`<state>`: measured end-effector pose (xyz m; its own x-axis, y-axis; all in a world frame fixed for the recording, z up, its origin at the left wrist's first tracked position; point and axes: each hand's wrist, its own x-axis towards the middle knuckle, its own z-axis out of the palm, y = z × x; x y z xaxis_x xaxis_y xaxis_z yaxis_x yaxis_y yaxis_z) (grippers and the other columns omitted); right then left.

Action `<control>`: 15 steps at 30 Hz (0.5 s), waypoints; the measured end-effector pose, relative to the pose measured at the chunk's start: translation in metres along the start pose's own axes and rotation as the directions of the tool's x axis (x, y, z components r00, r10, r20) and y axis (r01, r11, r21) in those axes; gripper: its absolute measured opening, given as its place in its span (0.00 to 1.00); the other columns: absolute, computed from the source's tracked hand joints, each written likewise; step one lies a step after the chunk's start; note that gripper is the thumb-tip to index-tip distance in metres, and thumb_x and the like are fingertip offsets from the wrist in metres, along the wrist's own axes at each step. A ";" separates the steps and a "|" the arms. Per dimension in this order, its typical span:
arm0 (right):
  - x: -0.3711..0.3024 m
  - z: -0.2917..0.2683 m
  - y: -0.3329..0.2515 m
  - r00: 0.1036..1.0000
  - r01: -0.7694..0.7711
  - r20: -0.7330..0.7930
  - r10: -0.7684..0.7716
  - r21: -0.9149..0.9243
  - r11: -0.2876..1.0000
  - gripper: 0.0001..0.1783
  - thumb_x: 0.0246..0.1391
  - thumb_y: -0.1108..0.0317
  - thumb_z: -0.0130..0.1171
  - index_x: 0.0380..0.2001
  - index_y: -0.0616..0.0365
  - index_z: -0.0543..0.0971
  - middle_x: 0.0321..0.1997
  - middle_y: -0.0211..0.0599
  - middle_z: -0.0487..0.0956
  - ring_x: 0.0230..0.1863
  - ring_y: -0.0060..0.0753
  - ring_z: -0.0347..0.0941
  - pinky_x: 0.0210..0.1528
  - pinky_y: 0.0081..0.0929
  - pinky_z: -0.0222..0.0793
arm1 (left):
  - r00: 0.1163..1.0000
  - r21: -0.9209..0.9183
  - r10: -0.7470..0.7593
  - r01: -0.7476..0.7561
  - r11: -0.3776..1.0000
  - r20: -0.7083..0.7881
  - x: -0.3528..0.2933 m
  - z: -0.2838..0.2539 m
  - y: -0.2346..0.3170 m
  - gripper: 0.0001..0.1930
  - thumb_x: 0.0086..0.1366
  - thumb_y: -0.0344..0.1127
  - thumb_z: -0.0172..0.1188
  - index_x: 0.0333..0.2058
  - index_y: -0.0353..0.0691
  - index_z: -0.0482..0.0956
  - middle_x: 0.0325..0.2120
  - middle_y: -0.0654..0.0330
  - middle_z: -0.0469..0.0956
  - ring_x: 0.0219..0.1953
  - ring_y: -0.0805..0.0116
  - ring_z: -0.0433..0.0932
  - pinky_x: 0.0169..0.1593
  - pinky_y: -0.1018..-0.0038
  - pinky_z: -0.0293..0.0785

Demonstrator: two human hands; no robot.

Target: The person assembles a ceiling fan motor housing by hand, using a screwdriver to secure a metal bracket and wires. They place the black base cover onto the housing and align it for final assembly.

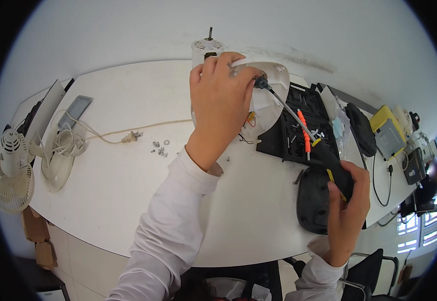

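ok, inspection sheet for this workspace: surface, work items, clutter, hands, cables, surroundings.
Surface: white table, partly covered.
Work items: white housing; screwdriver, shaft end at a dark fitting.
Clutter: loose screws, open black tool case, orange tool across it, black oblong piece.
Hands: left hand holds the housing; right hand grips the screwdriver handle.
Cables: pale cord with plug on the table; coiled cord by the fan.
Surroundings: pale wall, brown boxes, black chair.
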<state>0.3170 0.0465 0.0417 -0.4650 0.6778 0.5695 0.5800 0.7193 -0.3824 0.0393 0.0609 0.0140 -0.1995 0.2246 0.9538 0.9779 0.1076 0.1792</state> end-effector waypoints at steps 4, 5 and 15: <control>0.001 0.000 -0.002 0.996 -0.086 -0.012 0.086 0.021 0.996 0.17 0.58 0.75 0.57 0.51 0.62 0.72 0.42 0.46 0.73 0.42 0.45 0.74 0.42 0.32 0.70 | 1.000 -0.001 -0.008 0.008 1.000 0.005 0.000 0.000 0.001 0.09 0.53 0.31 0.68 0.33 0.55 0.83 0.43 0.69 0.77 0.44 0.65 0.74 0.51 0.64 0.63; 0.002 0.000 -0.002 0.994 -0.106 -0.017 0.106 0.021 0.994 0.17 0.58 0.75 0.57 0.51 0.62 0.73 0.42 0.46 0.73 0.41 0.44 0.74 0.41 0.31 0.71 | 1.000 0.002 -0.009 0.009 1.000 0.005 0.000 0.000 0.002 0.09 0.53 0.31 0.68 0.33 0.55 0.83 0.43 0.69 0.77 0.44 0.66 0.74 0.51 0.64 0.63; -0.001 0.012 0.000 0.975 0.120 -0.181 -0.127 -0.049 0.992 0.18 0.53 0.82 0.57 0.48 0.59 0.77 0.51 0.43 0.76 0.50 0.43 0.75 0.45 0.29 0.73 | 0.999 -0.055 -0.042 0.042 0.998 -0.011 0.001 -0.003 0.000 0.08 0.53 0.31 0.68 0.32 0.54 0.84 0.42 0.69 0.77 0.44 0.66 0.74 0.50 0.66 0.62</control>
<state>0.3097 0.0470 0.0326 -0.4064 0.5418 0.7358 0.5519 0.7873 -0.2749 0.0393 0.0584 0.0151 -0.2402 0.2087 0.9480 0.9707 0.0635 0.2319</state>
